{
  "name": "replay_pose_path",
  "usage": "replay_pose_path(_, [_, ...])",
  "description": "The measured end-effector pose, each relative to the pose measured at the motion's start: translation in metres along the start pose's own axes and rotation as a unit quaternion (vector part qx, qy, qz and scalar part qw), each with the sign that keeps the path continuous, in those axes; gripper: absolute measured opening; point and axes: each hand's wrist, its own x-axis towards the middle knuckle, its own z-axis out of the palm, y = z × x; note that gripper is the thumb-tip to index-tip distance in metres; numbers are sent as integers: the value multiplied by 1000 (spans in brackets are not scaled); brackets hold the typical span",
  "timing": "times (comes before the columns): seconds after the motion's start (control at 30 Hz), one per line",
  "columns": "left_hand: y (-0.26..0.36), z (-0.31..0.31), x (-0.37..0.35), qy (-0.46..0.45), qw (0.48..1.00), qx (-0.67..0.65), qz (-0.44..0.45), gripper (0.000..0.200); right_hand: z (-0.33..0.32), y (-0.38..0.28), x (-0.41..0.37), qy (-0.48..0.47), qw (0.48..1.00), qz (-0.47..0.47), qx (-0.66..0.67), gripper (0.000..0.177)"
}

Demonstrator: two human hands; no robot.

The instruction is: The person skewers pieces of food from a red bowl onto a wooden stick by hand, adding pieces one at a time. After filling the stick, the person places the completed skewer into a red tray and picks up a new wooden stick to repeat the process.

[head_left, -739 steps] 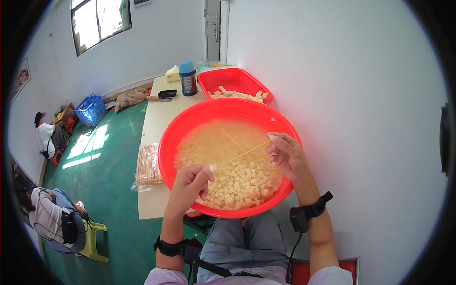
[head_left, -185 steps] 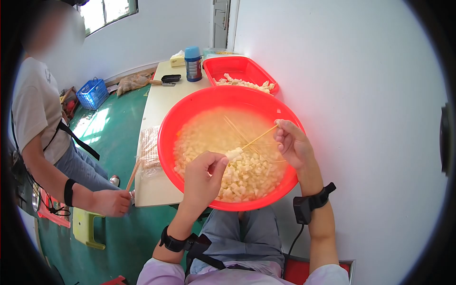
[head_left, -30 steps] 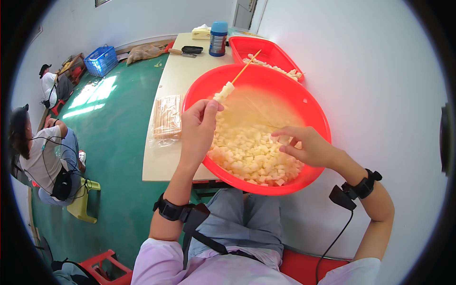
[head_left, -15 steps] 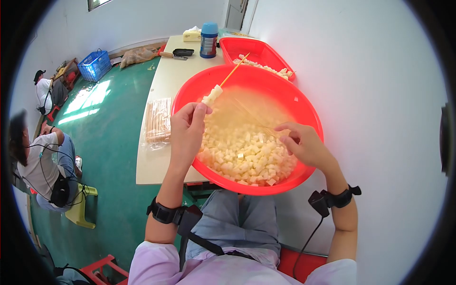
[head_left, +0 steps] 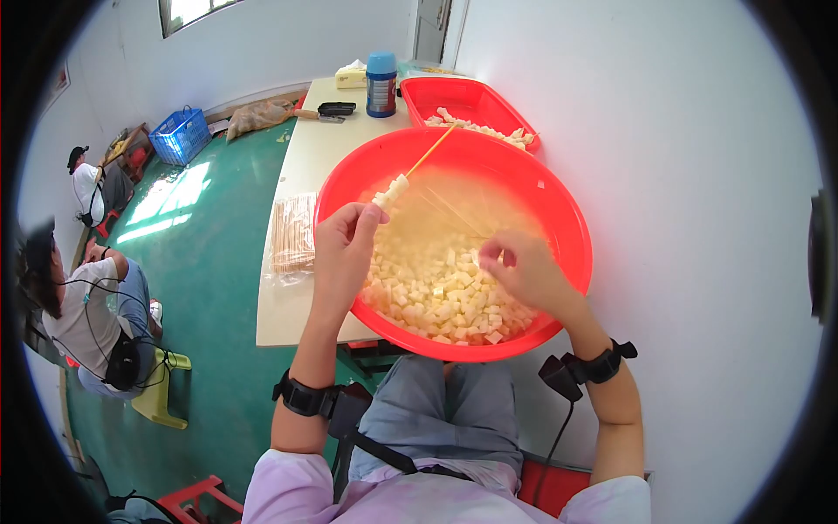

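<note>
In my left hand, closed at the left side of the red basin, is a skewer with several pale cubes threaded at its lower end. Its bare stick slants up and to the right. My right hand is over the right part of the basin, thumb and fingers pinched together. Whatever may be between those fingertips is too small to make out. Many cream-white cubes lie in cloudy yellowish liquid below. Thin sticks rest in the basin near my right fingertips.
A plastic pack of skewers lies on the table left of the basin. Behind are a red tray with pale pieces, a blue flask, a tissue box and a knife. Two people sit at left; a wall stands at right.
My right hand has moved left over the cubes, and its fingers have drawn together. My left hand still holds the skewer, slightly lower in view. The camera view has shifted a little.
</note>
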Motion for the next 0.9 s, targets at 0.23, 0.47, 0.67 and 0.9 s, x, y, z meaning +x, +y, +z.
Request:
replay_pose_path(0.23, [21, 23, -16, -121, 991, -57, -12, 22, -13, -9, 8, 33, 897, 96, 430, 16])
replay_pose_path(0.47, [22, 26, -24, -155, 975, -131, -86, 22, -28, 10, -5, 95, 717, 207, 659, 17])
replay_pose_path(0.67, [22, 25, -26, -177, 977, -64, -99, 21, -32, 29, -9, 95, 656, 141, 736, 18])
replay_pose_path(0.9, [22, 25, -27, -193, 973, -64, -106, 20, -35, 21, -8, 146, 629, 171, 744, 21])
